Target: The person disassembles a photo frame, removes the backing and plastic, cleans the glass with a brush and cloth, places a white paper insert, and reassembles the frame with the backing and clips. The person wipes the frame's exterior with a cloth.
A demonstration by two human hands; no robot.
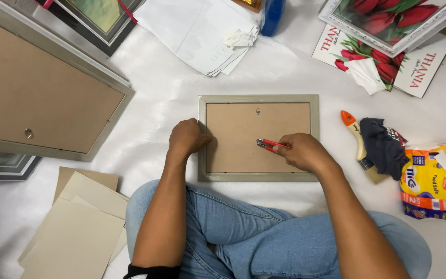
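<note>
A small picture frame (258, 99) lies face down on the white sheet in front of my crossed legs, its brown backing board (243, 134) facing up. My left hand (188, 138) presses on the frame's left edge, fingers curled over it. My right hand (300, 151) rests on the lower right of the backing and grips a red utility knife (270, 144), whose metal tip points left across the board.
A large face-down frame (42, 93) lies at the left, with loose beige boards (78, 227) below it. White papers (202, 31) are at the top. To the right are a paintbrush (356, 135), a dark cloth (383, 147), a yellow packet (429, 181) and tulip prints (388, 31).
</note>
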